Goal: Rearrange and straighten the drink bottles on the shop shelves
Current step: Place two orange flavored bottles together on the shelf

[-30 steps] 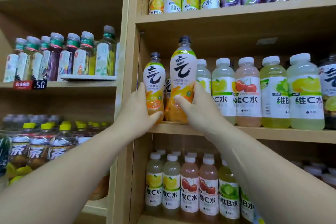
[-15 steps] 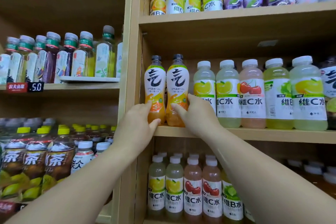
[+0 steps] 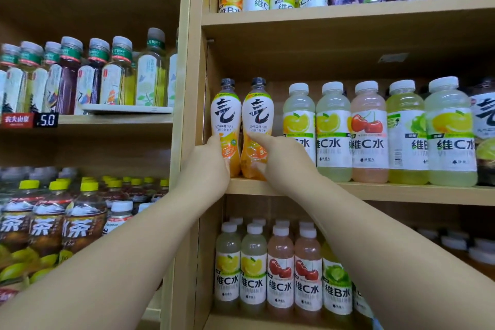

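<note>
Two orange bottles upright, touching, at left end of middle shelf (image 3: 375, 191). Left hand (image 3: 206, 166) curled round lower body of left orange bottle (image 3: 224, 120). Right hand (image 3: 284, 161) grips right orange bottle (image 3: 257, 120): thumb on front, other fingers hidden behind, probably wrapped. Full, so fairly heavy. Thin plastic, stiff enough. Glossy sleeve likely slippery. Best hold: low on narrowed waist, firm, no hard squeeze.

Shop, wooden shelves (image 3: 348, 191) of bottled drinks (image 3: 369, 131), 5.0 price tag (image 3: 47, 120)
</note>
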